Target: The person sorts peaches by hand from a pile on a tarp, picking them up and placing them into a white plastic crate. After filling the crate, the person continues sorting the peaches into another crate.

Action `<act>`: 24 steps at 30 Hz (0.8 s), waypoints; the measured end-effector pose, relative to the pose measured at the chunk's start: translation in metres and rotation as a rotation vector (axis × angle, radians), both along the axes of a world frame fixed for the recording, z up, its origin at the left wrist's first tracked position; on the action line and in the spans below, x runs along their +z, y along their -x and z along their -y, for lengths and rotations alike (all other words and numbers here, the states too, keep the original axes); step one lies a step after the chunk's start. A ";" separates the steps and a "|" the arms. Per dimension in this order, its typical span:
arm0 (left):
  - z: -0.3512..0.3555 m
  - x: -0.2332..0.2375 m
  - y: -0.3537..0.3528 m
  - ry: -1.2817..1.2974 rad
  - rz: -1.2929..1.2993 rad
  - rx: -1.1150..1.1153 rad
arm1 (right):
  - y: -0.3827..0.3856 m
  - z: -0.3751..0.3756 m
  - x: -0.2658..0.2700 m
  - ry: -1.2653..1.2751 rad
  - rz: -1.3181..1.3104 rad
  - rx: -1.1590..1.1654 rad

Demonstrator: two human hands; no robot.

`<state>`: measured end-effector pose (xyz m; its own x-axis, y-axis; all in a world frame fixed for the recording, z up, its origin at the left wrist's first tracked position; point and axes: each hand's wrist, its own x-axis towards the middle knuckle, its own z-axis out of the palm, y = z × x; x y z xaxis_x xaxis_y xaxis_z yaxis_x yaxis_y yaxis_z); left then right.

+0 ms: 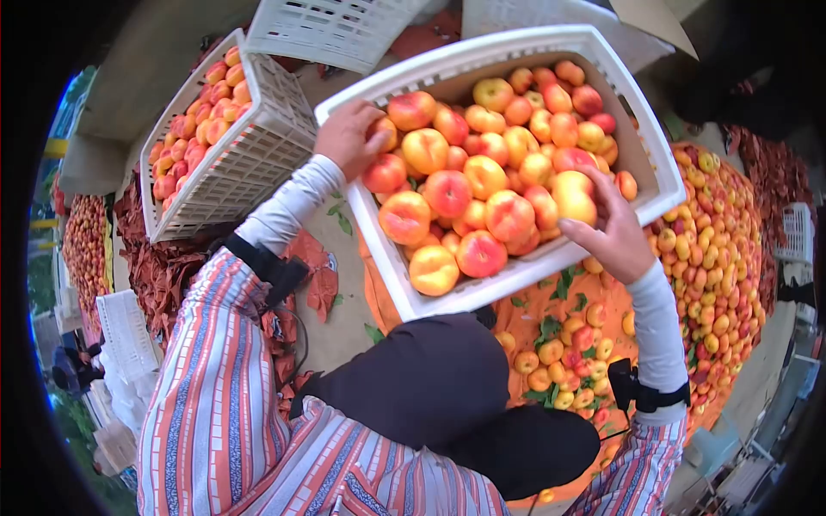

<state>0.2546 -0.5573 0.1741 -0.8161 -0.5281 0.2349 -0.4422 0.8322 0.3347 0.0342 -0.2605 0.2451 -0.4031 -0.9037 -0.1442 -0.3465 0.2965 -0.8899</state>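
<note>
A white plastic crate [500,49] lined with cardboard lies across the upper middle, tilted, holding many red and yellow peaches [484,176]. Over the crate's left edge reaches my left hand [348,139], its fingers curled on a peach [381,135] beside the rim. At the crate's right side, my right hand [613,225] has thumb and fingers around a large yellow-orange peach [575,198], which rests among the others. My knees are just below the crate.
Another white crate [271,146] full of peaches stands at the left. A large peach heap [707,267] covers the right side, with more peaches and leaves on an orange sheet [516,335]. Crumpled red wrappers [314,267] lie on the floor. A person [73,370] is at the far left.
</note>
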 end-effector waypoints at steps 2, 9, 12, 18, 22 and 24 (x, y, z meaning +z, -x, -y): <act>0.000 -0.001 0.000 0.016 -0.027 0.005 | -0.001 0.040 -0.003 0.000 -0.336 0.113; 0.001 -0.002 -0.002 0.034 -0.068 -0.030 | 0.008 0.153 -0.042 -0.015 -0.626 0.052; -0.001 0.001 -0.002 0.008 -0.062 -0.018 | 0.016 0.193 -0.066 -0.063 -0.571 0.052; 0.002 0.002 -0.003 0.023 -0.067 -0.031 | 0.028 0.196 -0.104 -0.079 -0.662 0.134; 0.002 0.000 -0.002 0.006 -0.090 -0.037 | 0.057 0.122 -0.061 0.168 -0.701 0.044; 0.005 -0.013 -0.002 0.031 -0.136 -0.107 | 0.089 0.027 -0.028 0.212 -0.752 -0.086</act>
<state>0.2567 -0.5624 0.1614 -0.8270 -0.4305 0.3617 -0.3030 0.8831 0.3583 -0.0545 -0.2872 0.2174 -0.3941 -0.8425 0.3672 -0.8617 0.1999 -0.4663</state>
